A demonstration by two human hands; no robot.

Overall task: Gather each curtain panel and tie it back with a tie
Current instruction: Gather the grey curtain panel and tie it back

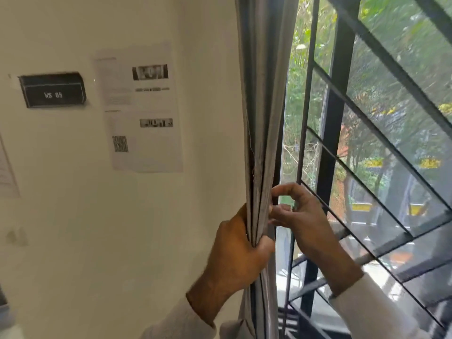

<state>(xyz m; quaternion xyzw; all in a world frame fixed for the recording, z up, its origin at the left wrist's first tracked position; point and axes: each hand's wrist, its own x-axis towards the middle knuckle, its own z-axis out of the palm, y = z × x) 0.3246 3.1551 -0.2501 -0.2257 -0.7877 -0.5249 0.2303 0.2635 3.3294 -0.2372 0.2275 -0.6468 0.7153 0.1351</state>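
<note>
Head view: the left hand (241, 250) grips the gathered grey curtain panel (260, 148) into a bunch beside the barred window (367, 148), while the right hand (297, 216), just right of it, touches the folds with curled fingers; the fabric looks soft, light and best clasped around the bunch.

The left hand (238, 253) is raised from the lower middle of the view, its back turned toward the camera and its wrist bent slightly upward. Its fingers are curled tightly into a fist-like grip around the gathered curtain panel (263, 118), with the thumb wrapped across the front. The right hand (302, 218) is held just beside it and a little higher, reached in from the lower right. Its thumb and index finger are bent toward each other, and their tips are laid against the fabric's edge. Both forearms are covered by pale sleeves.
</note>
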